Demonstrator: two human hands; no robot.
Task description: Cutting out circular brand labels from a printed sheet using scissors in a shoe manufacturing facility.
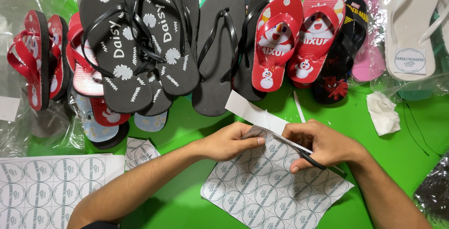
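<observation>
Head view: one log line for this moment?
left hand: pins sticker sheet | right hand: scissors cutting sheet | green table | flip-flops behind

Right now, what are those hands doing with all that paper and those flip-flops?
A person is cutting a sheet of round stickers on a green table. The left hand presses the sheet's top edge flat, while the right hand works black-handled scissors along it. A cut white strip lies just above. More sticker sheets wait at the left, and rows of flip-flops, black, red and white, lie along the back, untouched.
</observation>
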